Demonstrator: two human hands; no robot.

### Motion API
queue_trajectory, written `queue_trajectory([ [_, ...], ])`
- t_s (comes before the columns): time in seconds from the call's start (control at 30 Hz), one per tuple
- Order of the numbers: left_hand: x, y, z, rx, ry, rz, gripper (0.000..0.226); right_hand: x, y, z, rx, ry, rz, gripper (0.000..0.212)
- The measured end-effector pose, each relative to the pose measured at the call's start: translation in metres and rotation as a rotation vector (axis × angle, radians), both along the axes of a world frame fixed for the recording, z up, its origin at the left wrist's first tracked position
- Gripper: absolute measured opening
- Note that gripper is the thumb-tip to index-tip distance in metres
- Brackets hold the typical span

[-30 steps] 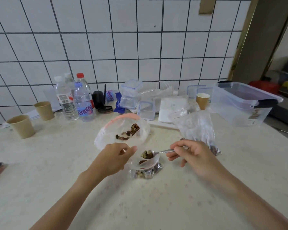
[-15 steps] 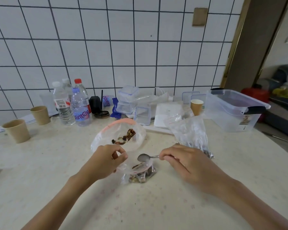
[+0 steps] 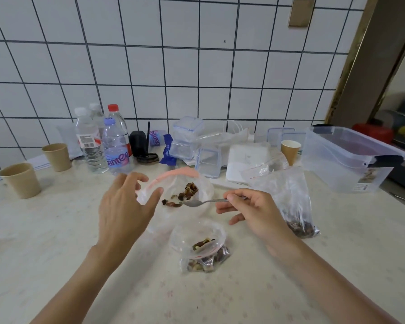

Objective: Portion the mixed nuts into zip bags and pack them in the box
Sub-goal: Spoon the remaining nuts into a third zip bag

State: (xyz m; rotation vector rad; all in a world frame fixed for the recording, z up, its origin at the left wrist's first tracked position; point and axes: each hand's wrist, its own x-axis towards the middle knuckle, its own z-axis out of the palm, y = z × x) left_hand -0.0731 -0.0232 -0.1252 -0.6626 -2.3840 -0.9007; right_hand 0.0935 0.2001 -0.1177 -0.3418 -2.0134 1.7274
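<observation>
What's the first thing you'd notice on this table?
Two hands meet in the middle: the right hand holds a spoon at the mouth of a pink-rimmed bag of nuts, and the left hand reaches for that bag. In front of them stands a small open zip bag with nuts at the bottom. A big clear box sits at the far right.

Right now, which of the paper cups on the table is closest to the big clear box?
The paper cup standing just left of the clear box, its white inside showing. The two other paper cups stand far off at the table's left edge.
</observation>
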Motion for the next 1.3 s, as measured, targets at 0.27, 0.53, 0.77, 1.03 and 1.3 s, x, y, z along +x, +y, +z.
queue_trajectory([
  [0.27, -0.033, 0.018, -0.018, -0.225, -0.493, 0.041, 0.075, -0.058, -0.006, -0.02, -0.139, -0.234, 0.097, 0.017],
  [0.53, -0.029, 0.022, -0.018, -0.118, -0.437, -0.088, 0.017, -0.083, -0.013, -0.032, -0.255, -0.267, 0.025, 0.017],
  [0.77, -0.021, 0.025, -0.005, 0.125, -0.586, -0.142, 0.012, -0.086, -0.014, -0.032, -0.356, -0.217, -0.123, 0.012],
  [1.03, -0.027, 0.024, -0.003, 0.196, -0.687, -0.153, 0.013, -0.09, -0.013, -0.031, -0.099, -0.173, -0.215, 0.014],
  [1.3, -0.026, 0.023, -0.006, 0.166, -0.672, -0.179, 0.016, -0.095, -0.011, -0.037, -0.064, -0.196, -0.215, 0.012],
])
